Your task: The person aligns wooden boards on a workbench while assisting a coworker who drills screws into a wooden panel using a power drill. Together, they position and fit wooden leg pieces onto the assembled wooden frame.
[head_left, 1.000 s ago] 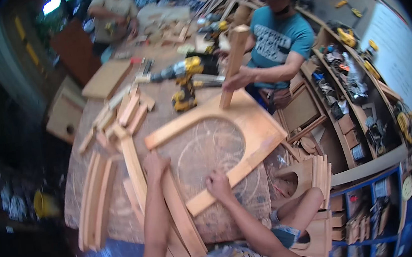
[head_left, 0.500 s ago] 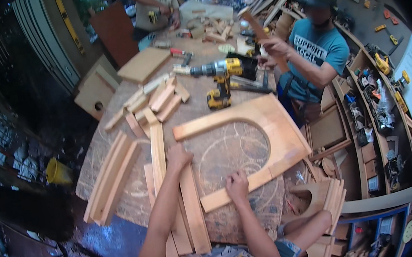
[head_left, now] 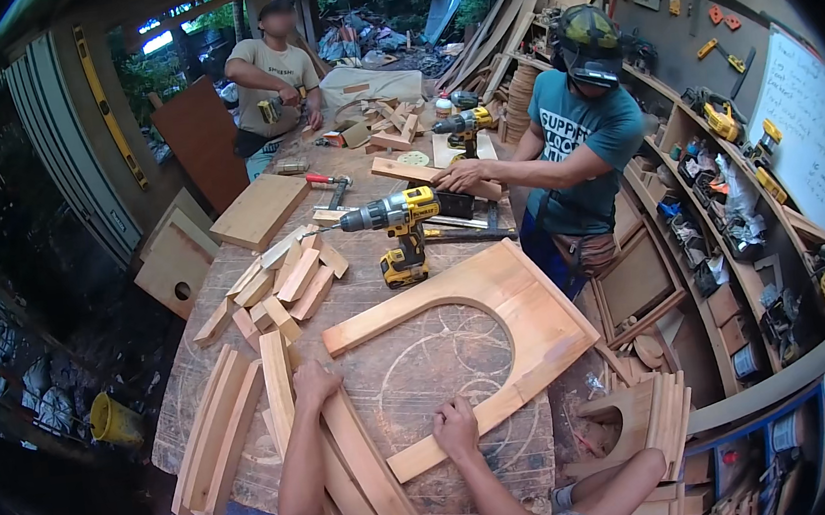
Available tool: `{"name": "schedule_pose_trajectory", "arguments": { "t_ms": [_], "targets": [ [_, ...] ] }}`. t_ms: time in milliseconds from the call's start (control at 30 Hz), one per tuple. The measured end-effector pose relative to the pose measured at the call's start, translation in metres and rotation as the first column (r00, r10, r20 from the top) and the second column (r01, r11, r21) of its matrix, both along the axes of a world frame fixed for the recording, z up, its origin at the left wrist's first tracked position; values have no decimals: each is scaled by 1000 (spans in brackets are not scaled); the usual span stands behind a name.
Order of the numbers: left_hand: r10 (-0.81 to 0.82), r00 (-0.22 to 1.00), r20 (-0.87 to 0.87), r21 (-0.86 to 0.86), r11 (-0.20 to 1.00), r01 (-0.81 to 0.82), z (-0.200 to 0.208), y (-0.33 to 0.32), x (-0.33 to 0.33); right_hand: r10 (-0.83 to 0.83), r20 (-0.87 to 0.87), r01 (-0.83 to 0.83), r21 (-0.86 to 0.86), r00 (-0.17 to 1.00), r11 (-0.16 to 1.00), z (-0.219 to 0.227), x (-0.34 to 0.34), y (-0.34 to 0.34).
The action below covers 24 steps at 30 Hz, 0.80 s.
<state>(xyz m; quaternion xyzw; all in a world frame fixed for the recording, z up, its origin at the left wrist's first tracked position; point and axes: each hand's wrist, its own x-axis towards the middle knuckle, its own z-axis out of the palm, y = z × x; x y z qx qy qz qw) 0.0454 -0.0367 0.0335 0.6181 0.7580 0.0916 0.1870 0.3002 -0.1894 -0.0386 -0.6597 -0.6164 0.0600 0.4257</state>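
A U-shaped wooden panel (head_left: 541, 329) lies flat on the worktable, its open end facing left. My right hand (head_left: 457, 428) is closed on the panel's lower arm, fingers curled at the inner edge. My left hand (head_left: 316, 382) is closed around the far end of a long wooden strip (head_left: 373, 453); its fingertips are partly hidden. More long strips lie side by side under my left forearm. Beyond the panel a yellow and black cordless drill (head_left: 402, 233) stands upright on its battery, with a bit fitted.
Short wood blocks (head_left: 299, 274) are heaped left of the drill, and grooved lengths (head_left: 217, 429) lie at the table's left. A co-worker (head_left: 580, 129) at the right handles a wooden board (head_left: 414, 171). Another person (head_left: 268, 82) holds a drill at the far end. Tool shelves (head_left: 720, 215) line the right.
My view has tilted up, showing more of the far workshop. The co-worker at the right has lowered a wooden piece from upright to the table. Both my hands keep their places on the wood.
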Motion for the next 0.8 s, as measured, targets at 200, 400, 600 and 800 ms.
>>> {"name": "schedule_pose_trajectory", "arguments": {
  "t_ms": [200,400,600,800],
  "targets": [
    [43,998,-55,10,999,-43,-10,3,2,8,-44,-8,17,999,1000,1,-4,0],
    [98,991,-95,-58,993,-104,-16,4,9,-27,-109,30,24,994,999,1,-3,0],
    [170,985,-38,149,975,-163,-35,-5,13,-7,-63,9,30,998,999,-1,-1,0],
    [76,997,-29,47,996,-75,-14,4,12,25,-56,-24,27,998,999,-4,-2,-2]
  ]
}}
